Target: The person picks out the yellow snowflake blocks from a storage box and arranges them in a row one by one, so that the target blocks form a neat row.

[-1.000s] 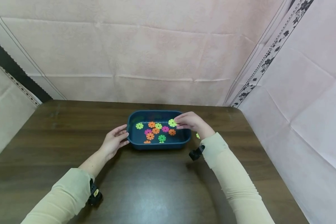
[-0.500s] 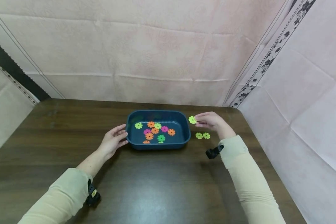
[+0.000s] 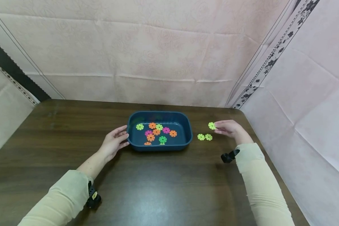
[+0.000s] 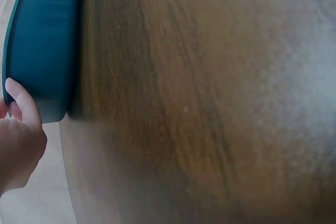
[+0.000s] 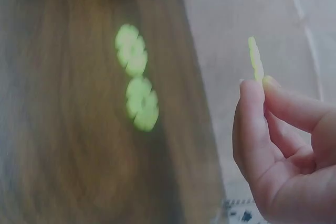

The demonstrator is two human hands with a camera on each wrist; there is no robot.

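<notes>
My right hand pinches a yellow-green flower-shaped disc; my left hand, fingers loosely spread, touches the blue tray.

Tray on table, discs inside, two discs right of it

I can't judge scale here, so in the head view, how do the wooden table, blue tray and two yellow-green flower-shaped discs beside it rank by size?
Largest to smallest:
1. Wooden table
2. Blue tray
3. Left yellow-green disc and right yellow-green disc, unranked: they look alike.
</notes>
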